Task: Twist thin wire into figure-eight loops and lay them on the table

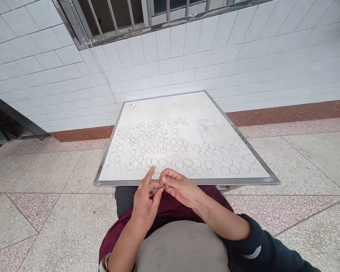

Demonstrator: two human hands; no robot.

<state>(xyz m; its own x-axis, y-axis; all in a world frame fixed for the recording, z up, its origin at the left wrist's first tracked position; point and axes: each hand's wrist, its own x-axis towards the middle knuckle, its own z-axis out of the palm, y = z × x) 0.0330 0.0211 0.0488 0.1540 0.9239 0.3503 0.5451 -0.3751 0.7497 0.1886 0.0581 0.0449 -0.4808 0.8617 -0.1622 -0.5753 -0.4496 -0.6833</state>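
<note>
The left hand and right hand pinched a thin wire together at the six-o'clock edge of the tabletop, loops spread toward twelve, the strand probably light, springy, easily kinked and best gripped near its ends.

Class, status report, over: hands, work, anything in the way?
Left hand, right hand: both pinching thin wire-like strand. Dark thin loops spread across white, grey-edged table. Small white-and-red object at far left corner, away from hands.
</note>
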